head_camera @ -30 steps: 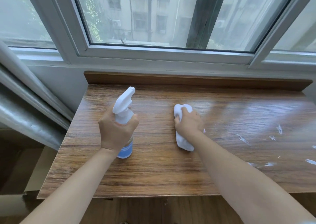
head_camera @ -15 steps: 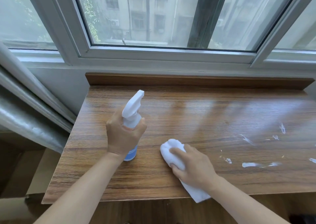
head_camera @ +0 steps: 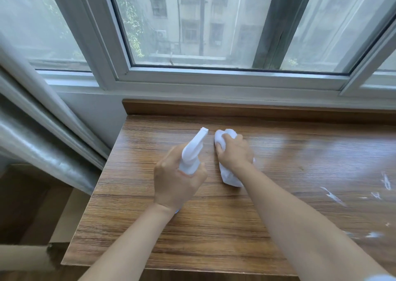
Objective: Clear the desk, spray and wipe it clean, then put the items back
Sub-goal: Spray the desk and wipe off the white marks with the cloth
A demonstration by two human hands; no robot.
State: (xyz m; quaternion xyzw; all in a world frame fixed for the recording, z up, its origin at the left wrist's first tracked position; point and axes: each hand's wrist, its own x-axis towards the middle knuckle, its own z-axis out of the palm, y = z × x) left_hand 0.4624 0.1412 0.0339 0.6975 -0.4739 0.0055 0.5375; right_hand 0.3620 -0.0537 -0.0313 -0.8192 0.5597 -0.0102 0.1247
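Note:
A wooden desk (head_camera: 214, 227) stands under a window. My left hand (head_camera: 177, 182) grips a spray bottle (head_camera: 192, 152) with a white trigger head, held upright over the desk's left part; the hand hides most of the bottle's body. Just to its right, my right hand (head_camera: 234, 152) holds a crumpled white cloth (head_camera: 229, 176) and presses it on the desk top toward the back. The cloth shows beyond the fingertips and below the palm.
White smears (head_camera: 332, 196) mark the desk's right side. A raised wooden lip (head_camera: 235, 109) runs along the back edge below the window frame (head_camera: 214, 79). A silvery duct (head_camera: 42, 152) slants past the desk's left edge, with a cardboard box (head_camera: 64, 216) below it.
My right hand has pushed the cloth from the desk's front edge back toward the window. The left hand with the bottle has stayed on the left part of the desk.

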